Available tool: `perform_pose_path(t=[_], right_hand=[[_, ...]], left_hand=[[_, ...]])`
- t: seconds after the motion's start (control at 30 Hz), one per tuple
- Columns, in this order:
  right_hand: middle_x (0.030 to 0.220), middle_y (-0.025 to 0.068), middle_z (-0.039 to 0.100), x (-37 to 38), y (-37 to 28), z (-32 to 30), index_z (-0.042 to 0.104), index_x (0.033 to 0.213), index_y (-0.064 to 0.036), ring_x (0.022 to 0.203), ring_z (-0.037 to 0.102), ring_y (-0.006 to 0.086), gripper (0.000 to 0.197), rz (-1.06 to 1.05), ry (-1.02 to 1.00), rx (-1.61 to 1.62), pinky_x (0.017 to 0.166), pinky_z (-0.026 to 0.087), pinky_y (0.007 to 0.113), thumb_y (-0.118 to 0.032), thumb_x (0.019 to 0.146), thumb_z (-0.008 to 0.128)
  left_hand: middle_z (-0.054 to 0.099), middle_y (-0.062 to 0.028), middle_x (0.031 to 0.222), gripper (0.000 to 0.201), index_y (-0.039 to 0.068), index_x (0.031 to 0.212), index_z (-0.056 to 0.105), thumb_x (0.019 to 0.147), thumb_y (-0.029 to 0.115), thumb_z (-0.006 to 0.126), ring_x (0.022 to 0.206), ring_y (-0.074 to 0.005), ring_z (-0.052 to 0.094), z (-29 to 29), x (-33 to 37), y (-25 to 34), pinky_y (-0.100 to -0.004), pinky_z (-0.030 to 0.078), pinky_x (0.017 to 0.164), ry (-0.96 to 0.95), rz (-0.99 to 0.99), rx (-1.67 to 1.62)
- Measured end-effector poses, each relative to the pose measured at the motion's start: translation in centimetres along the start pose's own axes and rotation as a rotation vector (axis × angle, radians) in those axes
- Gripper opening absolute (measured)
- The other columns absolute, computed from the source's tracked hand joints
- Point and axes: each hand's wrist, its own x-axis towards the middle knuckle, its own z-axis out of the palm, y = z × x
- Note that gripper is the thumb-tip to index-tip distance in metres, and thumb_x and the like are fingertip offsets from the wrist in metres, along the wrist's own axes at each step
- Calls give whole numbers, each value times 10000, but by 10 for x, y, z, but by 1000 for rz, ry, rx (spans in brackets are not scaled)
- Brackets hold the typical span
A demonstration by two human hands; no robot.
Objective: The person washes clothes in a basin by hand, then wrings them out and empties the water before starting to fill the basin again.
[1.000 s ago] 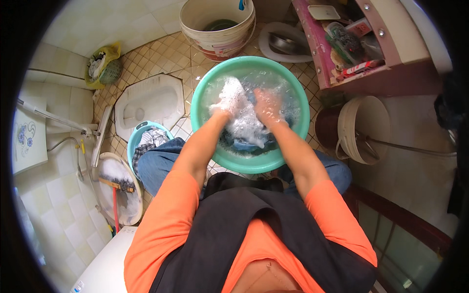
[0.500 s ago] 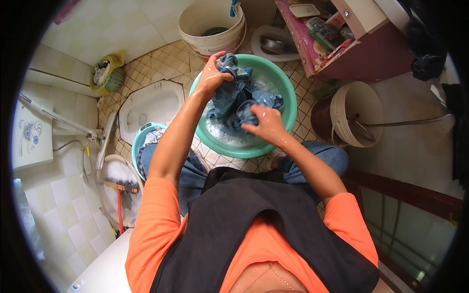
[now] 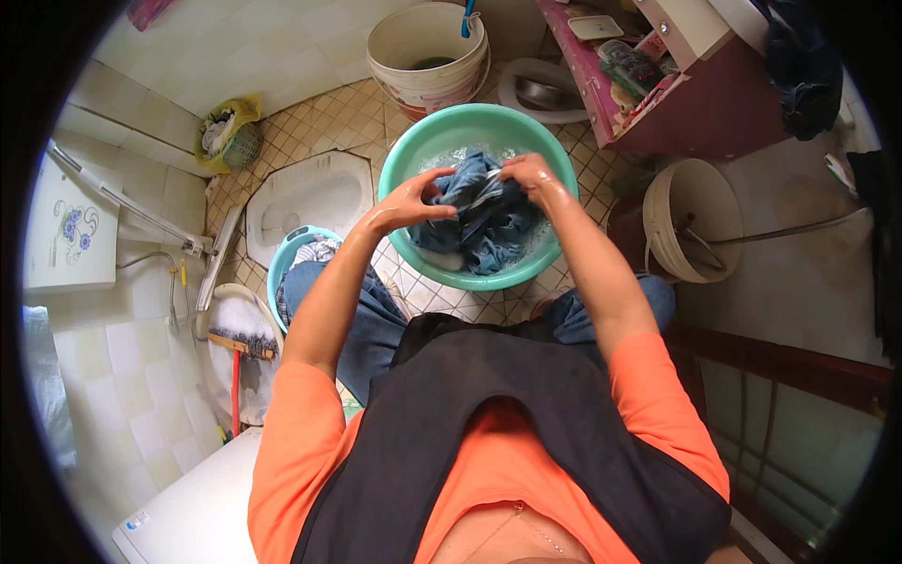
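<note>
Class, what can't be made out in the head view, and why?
All in the head view:
Bottom of the green basin: covered by denim garment and sudsy water.
Lower right of the blue tub: hidden by left trouser leg.
Top of the hanging dark cloth: cut off by upper edge.
Sticker on white appliance: too small.

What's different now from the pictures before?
The left hand and right hand came up from the suds with blue cloth. Since the second picture, the left moved down in view; the right moved up, pinching the cloth. The green basin and light-blue basket stayed put.
</note>
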Motion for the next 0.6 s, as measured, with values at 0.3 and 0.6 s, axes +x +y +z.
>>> perform_pose_path(t=[0.3, 0.6], right_hand=[[853, 145, 564, -103, -40, -39, 582, 1076, -55, 846, 571, 315, 447, -625, 406, -645, 753, 454, 395, -144, 639, 618], [1003, 169, 572, -68, 6, -8, 567, 1025, -21, 942, 549, 342, 526, -457, 287, -961, 775, 452, 418, -427, 709, 680]], left_hand=[[627, -216, 797, 458, -16, 880, 641, 684, 394, 699, 776, -344, 616, -6, -6, -65, -421, 479, 693, 186, -226, 662], [570, -72, 762, 296, 20, 848, 547, 707, 231, 698, 681, -162, 529, 25, 24, -71, -301, 427, 605, 254, -139, 41]])
